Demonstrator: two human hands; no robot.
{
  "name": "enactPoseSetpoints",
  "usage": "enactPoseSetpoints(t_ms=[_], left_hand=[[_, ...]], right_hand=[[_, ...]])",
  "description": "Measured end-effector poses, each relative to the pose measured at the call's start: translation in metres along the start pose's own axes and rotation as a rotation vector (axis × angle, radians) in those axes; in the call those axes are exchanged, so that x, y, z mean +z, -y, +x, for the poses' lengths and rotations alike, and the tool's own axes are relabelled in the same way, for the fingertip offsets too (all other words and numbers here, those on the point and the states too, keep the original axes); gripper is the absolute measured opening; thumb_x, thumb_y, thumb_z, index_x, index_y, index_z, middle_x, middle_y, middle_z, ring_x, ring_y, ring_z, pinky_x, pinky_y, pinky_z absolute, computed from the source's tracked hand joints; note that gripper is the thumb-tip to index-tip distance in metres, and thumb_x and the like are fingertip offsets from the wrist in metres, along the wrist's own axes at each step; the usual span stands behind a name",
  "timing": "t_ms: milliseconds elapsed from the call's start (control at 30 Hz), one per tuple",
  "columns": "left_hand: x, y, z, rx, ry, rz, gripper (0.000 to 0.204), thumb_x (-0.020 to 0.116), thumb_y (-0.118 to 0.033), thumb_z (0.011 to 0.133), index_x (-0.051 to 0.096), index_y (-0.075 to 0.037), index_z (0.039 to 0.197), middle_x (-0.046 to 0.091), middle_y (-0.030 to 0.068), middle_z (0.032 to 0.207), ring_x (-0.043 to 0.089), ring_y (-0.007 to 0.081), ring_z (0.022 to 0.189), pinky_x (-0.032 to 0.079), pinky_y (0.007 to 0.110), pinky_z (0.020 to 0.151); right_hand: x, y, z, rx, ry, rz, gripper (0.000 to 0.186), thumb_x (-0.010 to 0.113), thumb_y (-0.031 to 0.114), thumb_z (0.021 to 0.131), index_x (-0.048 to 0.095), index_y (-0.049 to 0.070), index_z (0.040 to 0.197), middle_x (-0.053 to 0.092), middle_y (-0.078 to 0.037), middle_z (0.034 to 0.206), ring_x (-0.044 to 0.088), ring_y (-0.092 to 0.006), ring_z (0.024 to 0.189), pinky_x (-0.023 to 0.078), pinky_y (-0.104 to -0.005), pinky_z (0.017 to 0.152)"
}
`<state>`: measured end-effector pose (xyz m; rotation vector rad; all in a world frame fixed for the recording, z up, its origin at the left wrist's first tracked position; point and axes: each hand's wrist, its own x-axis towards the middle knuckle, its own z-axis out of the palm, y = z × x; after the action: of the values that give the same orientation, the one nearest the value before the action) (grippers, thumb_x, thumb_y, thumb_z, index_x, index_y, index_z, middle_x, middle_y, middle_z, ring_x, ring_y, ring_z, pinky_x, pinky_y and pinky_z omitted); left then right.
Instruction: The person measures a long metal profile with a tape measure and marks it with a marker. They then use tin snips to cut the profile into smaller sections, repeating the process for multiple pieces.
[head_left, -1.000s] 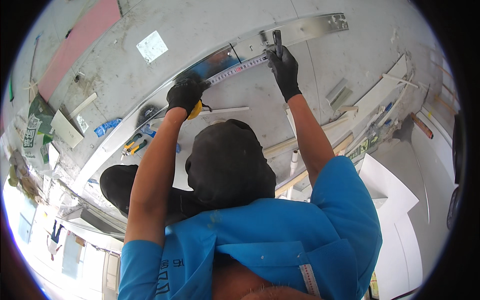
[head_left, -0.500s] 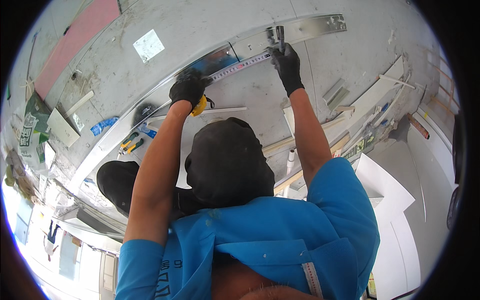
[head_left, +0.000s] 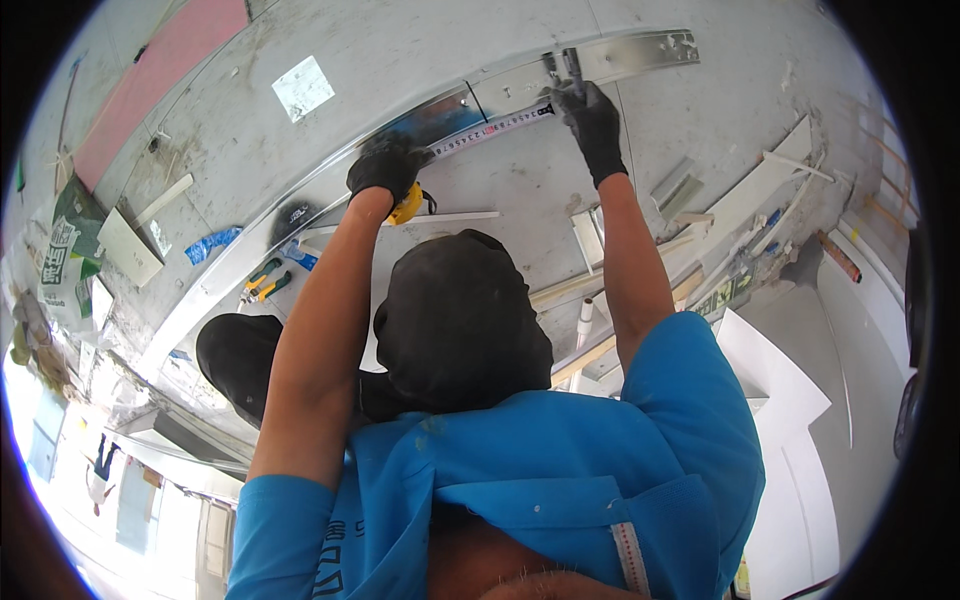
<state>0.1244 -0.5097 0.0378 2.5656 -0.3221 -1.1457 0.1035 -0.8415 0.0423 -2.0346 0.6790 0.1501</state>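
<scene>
A long shiny metal strip (head_left: 640, 56) lies across the grey floor, with a short dark line across it near its middle. My left hand (head_left: 383, 170), in a black glove, is closed round a yellow tape measure (head_left: 407, 206) at the strip's near edge. From it the white blade (head_left: 490, 130) runs out to the right along that edge. Just past the blade's end, my gloved right hand (head_left: 594, 125) grips a short black stick (head_left: 572, 68), which looks like a marker and stands upright over the strip. The strip mirrors the stick beside it.
Yellow-handled pliers (head_left: 264, 280) and a blue-handled tool (head_left: 300, 256) lie left of my left forearm. A pink sheet (head_left: 160, 85) and a white square (head_left: 303, 89) are on the far floor. White panels (head_left: 770, 400) and board offcuts (head_left: 740, 200) clutter the right side.
My right hand has shifted a little to the right, away from the blade's end, still with the black stick. My left hand stays on the tape measure. The whole view has shifted slightly.
</scene>
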Motion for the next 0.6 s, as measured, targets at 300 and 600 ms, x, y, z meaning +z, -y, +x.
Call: enactPoseSetpoints(t_ms=[300,600], left_hand=[[0.0,-0.001,0.003,-0.023,-0.009,-0.042,0.04,0.059,-0.043,0.092,0.067,-0.007,0.108,0.065,0.0168,0.116,0.06,0.0339,0.111,0.047,0.043,0.093],[-0.006,-0.008,-0.004,-0.072,-0.012,-0.074,0.042,0.059,-0.045,0.091,0.066,-0.01,0.112,0.064,0.0147,0.119,0.06,0.0327,0.113,0.047,0.043,0.095]], right_hand=[[0.03,0.065,-0.005,-0.216,0.267,0.39,0.046,0.049,0.045,0.102,0.067,0.003,0.103,0.063,-0.001,0.076,0.056,-0.0068,0.066,0.045,-0.0227,0.06],[0.063,0.054,0.001,-0.035,0.729,0.193,0.052,0.056,0.055,0.096,0.069,0.006,0.102,0.062,0.0,0.082,0.056,-0.0073,0.067,0.045,-0.0226,0.063]])
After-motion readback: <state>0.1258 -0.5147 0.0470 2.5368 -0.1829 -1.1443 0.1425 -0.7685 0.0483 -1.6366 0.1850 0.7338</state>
